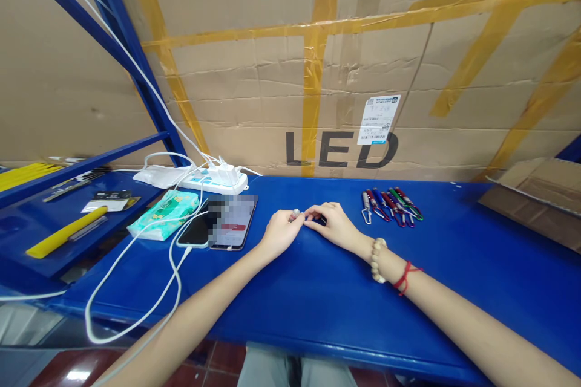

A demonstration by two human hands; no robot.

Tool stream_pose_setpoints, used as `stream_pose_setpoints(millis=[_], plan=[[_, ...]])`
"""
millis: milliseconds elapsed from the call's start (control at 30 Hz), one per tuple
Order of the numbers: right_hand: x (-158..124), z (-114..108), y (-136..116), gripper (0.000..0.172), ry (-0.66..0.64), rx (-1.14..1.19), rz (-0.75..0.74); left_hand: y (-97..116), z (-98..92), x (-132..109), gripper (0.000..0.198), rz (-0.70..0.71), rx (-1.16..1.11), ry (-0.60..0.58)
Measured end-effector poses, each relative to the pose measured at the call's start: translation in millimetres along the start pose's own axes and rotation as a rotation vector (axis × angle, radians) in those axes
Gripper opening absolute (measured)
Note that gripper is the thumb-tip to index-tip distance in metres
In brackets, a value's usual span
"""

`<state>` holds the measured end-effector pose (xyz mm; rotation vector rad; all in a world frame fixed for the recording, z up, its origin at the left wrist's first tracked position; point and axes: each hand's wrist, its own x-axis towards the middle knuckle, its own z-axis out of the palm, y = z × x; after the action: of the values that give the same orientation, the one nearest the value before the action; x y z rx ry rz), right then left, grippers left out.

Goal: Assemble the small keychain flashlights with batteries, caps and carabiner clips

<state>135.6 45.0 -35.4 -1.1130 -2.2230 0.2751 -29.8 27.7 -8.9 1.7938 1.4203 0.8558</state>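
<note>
- A small silver metal piece [296, 213] is pinched between the fingertips of the left hand [279, 233], just above the blue table top [318, 302] and near its middle.
- The right hand [334, 225] is laid on the table just beside it, with the fingers drawn together toward the piece. Whether something is gripped by them cannot be told.
- The piece is judged to be light, stiff and smooth, so it may slip or roll away easily. It is best taken by its sides with two fingertips.
- A row of coloured keychain torches [393, 205] with clips is laid near the right hand, toward the brown cardboard wall [254, 103].
- Two dark phones [227, 224], a green tissue pack [158, 213] and a white power strip [213, 178] with white cables [131, 308] are seen to the left of the left hand.
</note>
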Motion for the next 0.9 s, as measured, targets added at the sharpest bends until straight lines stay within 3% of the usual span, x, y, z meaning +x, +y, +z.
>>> stream_pose_setpoints(millis=[900], plan=[[-1.8, 2.8, 4.2, 0.020, -0.027, -0.042, -0.028, 2.1, -0.7, -1.1, 0.035, 0.007, 0.020, 0.005]])
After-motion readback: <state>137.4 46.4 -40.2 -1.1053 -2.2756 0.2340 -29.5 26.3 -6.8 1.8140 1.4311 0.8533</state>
